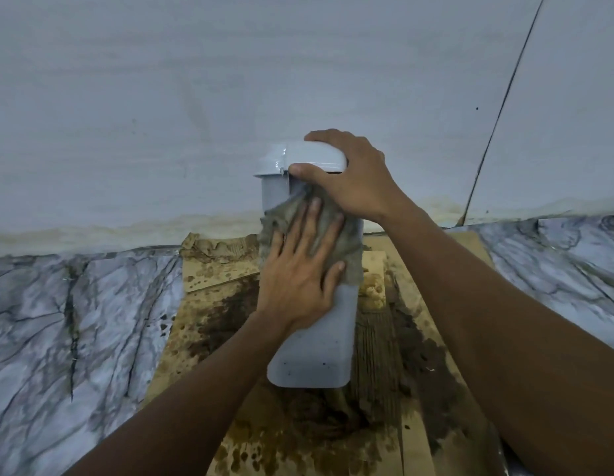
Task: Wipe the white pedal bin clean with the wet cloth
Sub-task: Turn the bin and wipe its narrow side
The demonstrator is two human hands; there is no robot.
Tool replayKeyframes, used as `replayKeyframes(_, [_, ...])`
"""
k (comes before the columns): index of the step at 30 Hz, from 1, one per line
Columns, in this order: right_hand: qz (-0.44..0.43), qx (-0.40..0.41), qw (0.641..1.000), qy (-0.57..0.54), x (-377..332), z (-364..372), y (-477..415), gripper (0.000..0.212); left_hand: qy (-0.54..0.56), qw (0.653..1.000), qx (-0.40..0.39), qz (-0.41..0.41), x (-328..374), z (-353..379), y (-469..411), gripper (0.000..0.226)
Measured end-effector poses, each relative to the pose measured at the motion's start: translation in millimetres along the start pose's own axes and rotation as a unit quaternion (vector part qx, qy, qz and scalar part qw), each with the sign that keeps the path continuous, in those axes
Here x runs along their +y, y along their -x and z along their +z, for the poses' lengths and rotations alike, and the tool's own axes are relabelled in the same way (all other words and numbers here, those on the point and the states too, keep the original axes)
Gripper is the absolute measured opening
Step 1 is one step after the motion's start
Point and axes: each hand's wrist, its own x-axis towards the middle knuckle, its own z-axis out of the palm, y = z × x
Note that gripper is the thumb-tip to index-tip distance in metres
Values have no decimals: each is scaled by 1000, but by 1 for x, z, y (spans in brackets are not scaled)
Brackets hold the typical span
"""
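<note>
The white pedal bin (315, 345) lies tipped toward me on wet cardboard, its base nearest me and its lid end by the wall. My left hand (300, 269) presses a grey-brown wet cloth (346, 249) flat against the bin's upper side, fingers spread over it. My right hand (350, 180) grips the bin's white lid (315, 156) from above, thumb under its rim. The part of the bin beneath the cloth and hands is hidden.
Stained, soaked cardboard (230, 324) covers the floor under the bin. Grey marbled floor tiles (75, 321) lie to the left and right. A pale wall (230, 80) rises right behind the bin, with a dirty strip along its foot.
</note>
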Motion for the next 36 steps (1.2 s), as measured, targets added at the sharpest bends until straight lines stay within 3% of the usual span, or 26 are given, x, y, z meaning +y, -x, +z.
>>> replayKeyframes(3, [-4,-13,1000,8,-3,2,-2,56,-18,999,20,-28,-1,-9,-30,67])
replayKeyframes(6, [-5,-20,1000,-6,-1,1,-3,56,-35,999,16,-7,-1,-9,-29,65])
replayKeyframes(12, [18,-14,996,-81,14,-5,2,60,-58,984,-73,149,4,12,47,67])
replayKeyframes(14, [28,-15,994,-104,15,-7,2,63,-48,981,-93,163,3,15,55,69])
replayKeyframes(21, [14,-6,995,-99,9,0,1,62,-36,999,-17,-2,0,-10,-26,69])
replayKeyframes(30, [12,-8,995,-95,12,1,3,58,-6,999,5,54,-7,5,24,68])
replayKeyframes(33, [20,-8,994,-111,11,0,1,55,72,995,45,-52,-8,12,39,73])
replayKeyframes(36, [23,-2,994,-103,10,2,0,59,216,954,62,-196,-9,2,17,76])
